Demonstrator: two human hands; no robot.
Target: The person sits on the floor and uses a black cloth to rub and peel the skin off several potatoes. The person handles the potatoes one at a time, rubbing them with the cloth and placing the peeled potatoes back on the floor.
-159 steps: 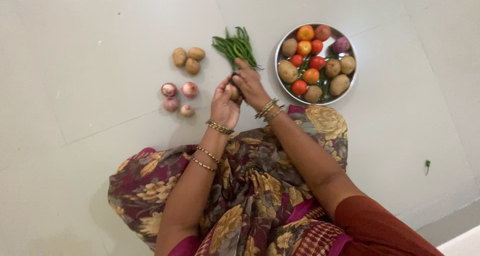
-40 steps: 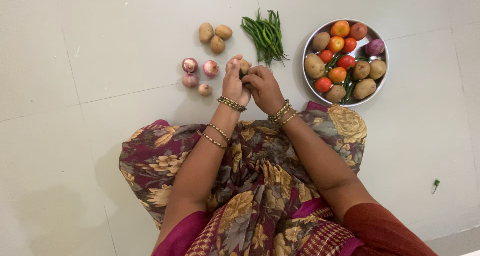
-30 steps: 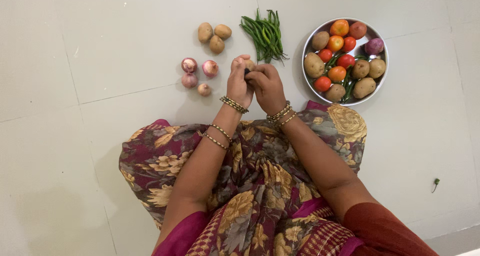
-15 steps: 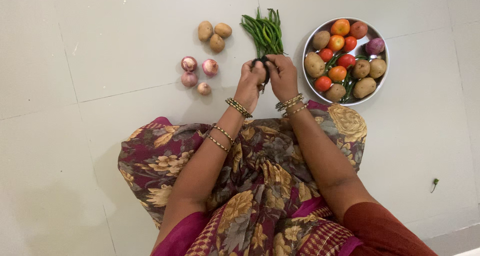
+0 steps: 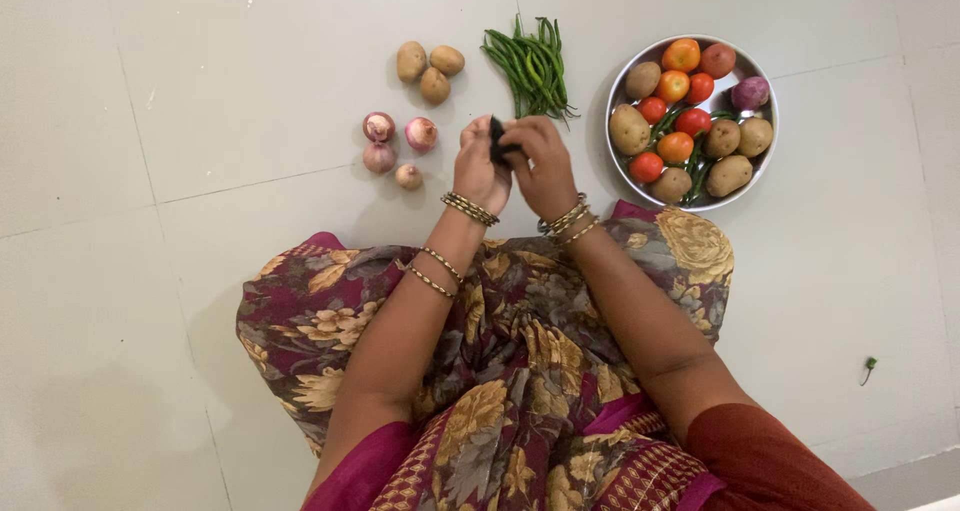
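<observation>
My left hand (image 5: pixel 478 166) and my right hand (image 5: pixel 538 163) are pressed together just above the floor, in front of my lap. A small dark object (image 5: pixel 497 141) sticks up between their fingers, pinched by my right fingertips against the left hand. My left hand is curled shut; the small potato it held earlier is hidden inside it. A bunch of long green chillies (image 5: pixel 530 59) lies just beyond the hands.
Three potatoes (image 5: pixel 430 71) and several small onions (image 5: pixel 393 146) lie on the tiled floor to the left. A round steel plate (image 5: pixel 744 66) on the right holds potatoes, tomatoes, chillies and a purple onion. A green scrap (image 5: pixel 870 366) lies far right.
The hands dipped right toward the chillies and came back left. The potato that showed above the left fingers is now covered, and the dark object stands out between the hands.
</observation>
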